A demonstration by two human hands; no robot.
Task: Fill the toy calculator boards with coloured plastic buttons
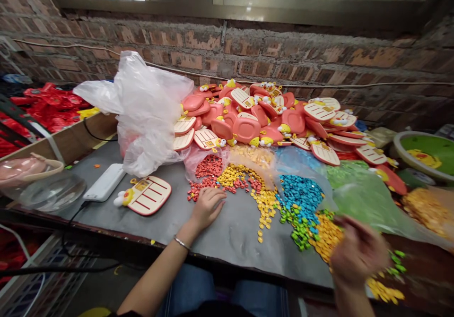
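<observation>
Overall, grey worktable point(230, 246) against brick wall point(227, 52); left hand point(207, 208) flat, right hand point(358, 253) apart, blurred.

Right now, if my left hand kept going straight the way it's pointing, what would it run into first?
Your left hand would most likely meet the scattered red and yellow pieces first, just past its fingertips. Depth is hard to judge here, so the nearest pieces may be almost touching it.

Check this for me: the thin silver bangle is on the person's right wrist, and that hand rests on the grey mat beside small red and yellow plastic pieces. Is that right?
Not quite: in the head view, the thin silver bangle is on the wrist of the left hand, not the right. That hand does rest on the grey mat beside the small red and yellow plastic pieces.
</observation>
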